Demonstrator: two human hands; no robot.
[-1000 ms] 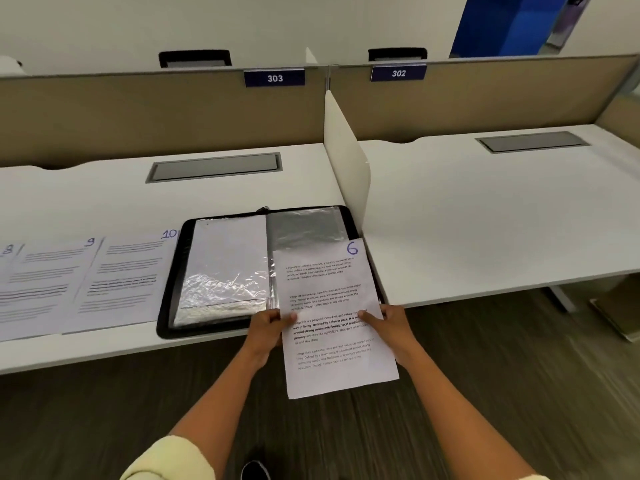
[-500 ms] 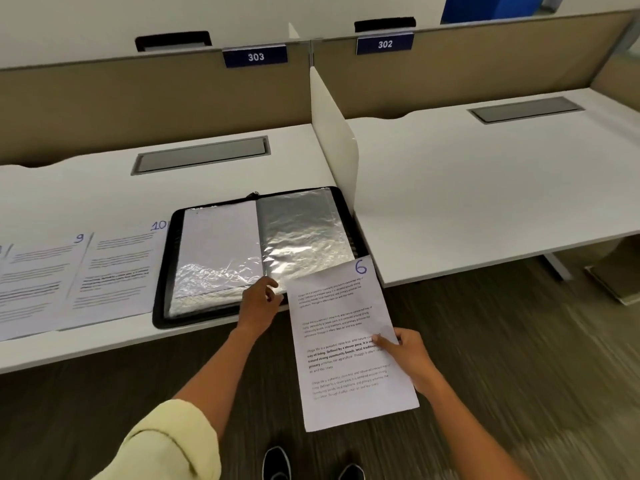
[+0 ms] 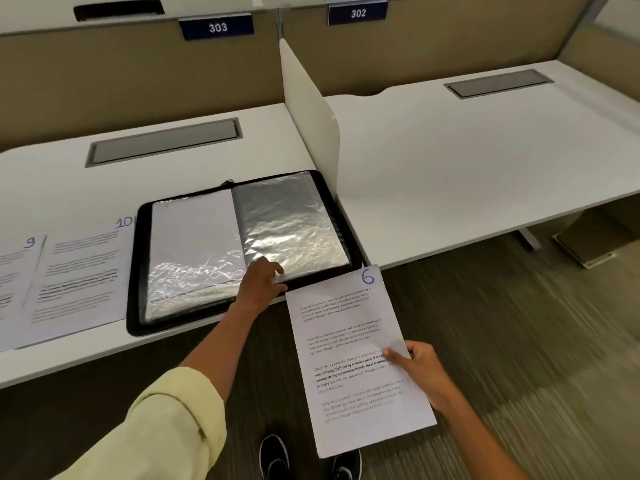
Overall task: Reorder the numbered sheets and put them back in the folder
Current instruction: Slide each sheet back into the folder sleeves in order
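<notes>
A black folder (image 3: 136, 265) lies open on the left desk, its clear plastic sleeves (image 3: 287, 220) shining. My left hand (image 3: 260, 282) rests at the bottom edge of the right sleeve, fingers curled on the plastic. My right hand (image 3: 420, 370) holds the sheet numbered 6 (image 3: 349, 344) by its right edge, thumb on top, in the air in front of the desk and below the folder's right corner. Sheets numbered 10 (image 3: 83, 271) and 9 (image 3: 17, 271) lie flat on the desk left of the folder.
A white divider panel (image 3: 308, 109) stands upright just right of the folder, between desks 303 and 302. The right desk (image 3: 467, 161) has a grey cable hatch (image 3: 498, 83). A second hatch (image 3: 162, 142) sits behind the folder. My shoes (image 3: 273, 459) show on the carpet below.
My left hand let go of sheet 6 and moved up to the folder's right sleeve. My right hand drew the sheet down and right, off the folder.
</notes>
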